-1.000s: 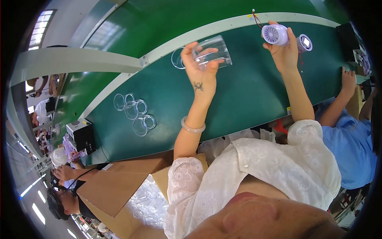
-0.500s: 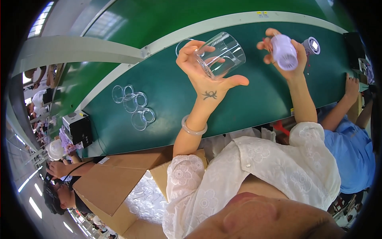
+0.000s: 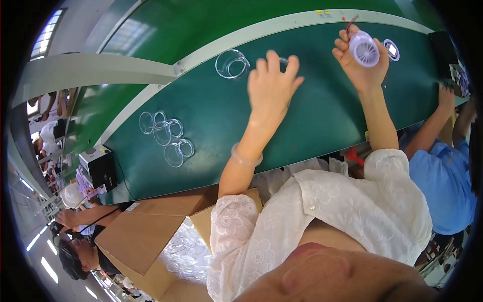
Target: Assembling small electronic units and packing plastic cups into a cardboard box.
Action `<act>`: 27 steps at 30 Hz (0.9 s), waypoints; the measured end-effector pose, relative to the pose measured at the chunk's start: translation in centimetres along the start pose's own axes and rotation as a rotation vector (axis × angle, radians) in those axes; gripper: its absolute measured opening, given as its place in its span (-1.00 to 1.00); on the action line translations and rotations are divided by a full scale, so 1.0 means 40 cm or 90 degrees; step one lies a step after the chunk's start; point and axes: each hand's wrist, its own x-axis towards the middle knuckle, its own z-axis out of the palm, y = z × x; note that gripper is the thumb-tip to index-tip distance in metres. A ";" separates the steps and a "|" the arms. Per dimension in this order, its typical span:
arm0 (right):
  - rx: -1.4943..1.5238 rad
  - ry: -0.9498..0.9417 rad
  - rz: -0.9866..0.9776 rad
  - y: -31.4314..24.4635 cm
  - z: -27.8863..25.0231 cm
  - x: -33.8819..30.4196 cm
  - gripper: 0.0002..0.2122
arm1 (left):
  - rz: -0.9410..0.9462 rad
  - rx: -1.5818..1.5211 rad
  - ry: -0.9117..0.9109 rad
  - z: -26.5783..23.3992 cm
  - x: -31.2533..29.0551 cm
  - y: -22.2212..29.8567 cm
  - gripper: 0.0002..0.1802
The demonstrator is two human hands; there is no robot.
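My left hand (image 3: 273, 85) is palm down over the green table (image 3: 322, 116), its fingers spread around a clear cup (image 3: 283, 61). Only a bit of the cup's rim shows between the fingers; the hand hides the rest. On the right, my right hand (image 3: 365, 68) is closed around a lavender cylindrical plastic part (image 3: 365, 50). Its round, radially ribbed end faces me, and thin red and dark wires (image 3: 352, 22) stick out beyond the fingers. Beside my left hand stands another clear cup (image 3: 232, 64). A round lavender piece with a white square (image 3: 391, 50) lies right of my right hand.
Several clear cups (image 3: 173, 128) are grouped at the table's left. A black-and-white box (image 3: 98, 168) sits at the left end. Below is an open cardboard box (image 3: 146, 226) with clear plastic inside. A co-worker in blue (image 3: 443, 181) rests a hand on the table at right.
My left hand has turned palm down and brought the clear cup down toward the table. My right hand has risen slightly and tipped the lavender part, so its ribbed end and wires show.
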 end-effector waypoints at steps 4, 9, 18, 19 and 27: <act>-0.011 0.081 -0.038 -0.018 -0.022 -0.001 -0.64 | -0.009 -0.024 -0.071 -0.002 -0.005 -0.004 -0.53; 0.034 0.094 0.004 -0.018 -0.027 -0.004 -0.62 | 0.093 -0.162 0.452 -0.050 0.014 -0.019 -0.56; 0.042 0.138 0.042 -0.012 -0.023 -0.004 -0.62 | -0.136 -0.434 -0.020 0.010 -0.013 -0.007 -0.34; 0.043 0.138 0.042 -0.010 -0.020 -0.005 -0.62 | -0.197 -0.632 0.022 0.024 -0.019 -0.014 -0.27; 0.025 -0.009 0.162 0.010 -0.003 -0.009 -0.60 | -0.317 -0.707 -0.012 -0.027 -0.017 0.001 -0.07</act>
